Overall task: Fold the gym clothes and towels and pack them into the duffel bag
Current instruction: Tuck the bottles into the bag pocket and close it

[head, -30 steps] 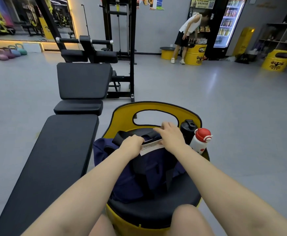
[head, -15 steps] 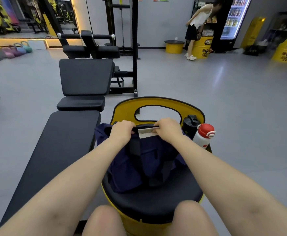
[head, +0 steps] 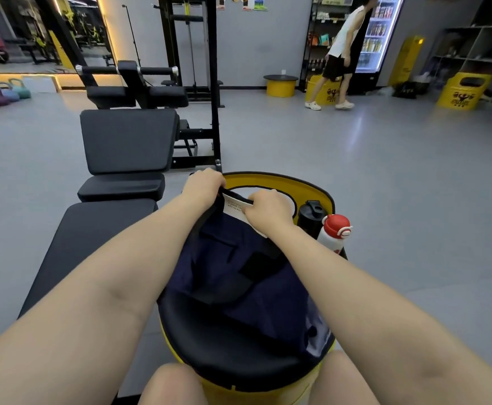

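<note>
Head view: both hands, left hand (head: 202, 185) and right hand (head: 268, 207), grip the navy duffel bag (head: 238, 276) rim, contents hidden.

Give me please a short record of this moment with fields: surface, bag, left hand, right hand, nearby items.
surface: yellow stool with black padded seat
bag: navy duffel bag on the seat, a white label at its far edge
left hand: left hand grips the bag's far edge
right hand: right hand grips the same edge beside the label
nearby items: black bottle; white bottle with red cap; black bench at left
</note>
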Tool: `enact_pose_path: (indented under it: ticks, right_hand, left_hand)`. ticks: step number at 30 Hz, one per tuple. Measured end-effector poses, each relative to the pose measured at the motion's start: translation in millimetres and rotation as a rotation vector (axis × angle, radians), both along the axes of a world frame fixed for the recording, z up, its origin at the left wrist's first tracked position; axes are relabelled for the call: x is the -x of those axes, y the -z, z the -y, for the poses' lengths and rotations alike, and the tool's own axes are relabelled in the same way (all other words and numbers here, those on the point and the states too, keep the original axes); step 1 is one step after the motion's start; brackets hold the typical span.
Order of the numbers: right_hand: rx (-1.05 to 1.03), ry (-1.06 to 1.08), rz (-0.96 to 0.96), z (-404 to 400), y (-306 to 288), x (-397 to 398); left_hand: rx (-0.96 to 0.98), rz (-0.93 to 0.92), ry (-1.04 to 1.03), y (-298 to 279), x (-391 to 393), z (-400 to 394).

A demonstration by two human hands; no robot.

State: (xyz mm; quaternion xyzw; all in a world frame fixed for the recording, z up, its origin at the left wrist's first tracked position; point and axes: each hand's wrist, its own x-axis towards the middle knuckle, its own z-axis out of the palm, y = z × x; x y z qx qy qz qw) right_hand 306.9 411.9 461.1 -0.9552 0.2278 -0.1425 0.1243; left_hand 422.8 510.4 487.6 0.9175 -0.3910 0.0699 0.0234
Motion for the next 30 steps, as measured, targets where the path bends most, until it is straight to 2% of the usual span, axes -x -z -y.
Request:
enact_pose_path:
  ticks: [6, 10, 16, 19, 23, 26, 30]
  right_hand:
    - [-0.147, 0.032, 0.046, -4, 8, -20]
    - [-0.226, 0.076, 0.073, 2, 23, -33]
    - [-0.313, 0.139, -0.003, 3, 62, -41]
    - [-0.356, 0.111, -0.074, 8, 79, -40]
    - [-0.42, 0.027, -0.125, 19, 98, -31]
    - [-0.42, 0.04, -0.073, 34, 107, -17]
    - [-0.341, 0.166, 0.043, 73, 112, 9]
  left_hand:
    - [-0.01, 0.014, 0.046, -4, -22, 21]
    - [0.04, -0.048, 0.028, 8, -32, 33]
    - [-0.099, -0.142, 0.02, 52, -43, 41]
    - [-0.171, -0.131, 0.056, 73, -44, 34]
    - [-0.141, -0.183, 0.09, 98, -37, 30]
    - [-0.073, -0.227, 0.112, 106, -25, 33]
    - [-0.047, -0.217, 0.159, 101, 6, 47]
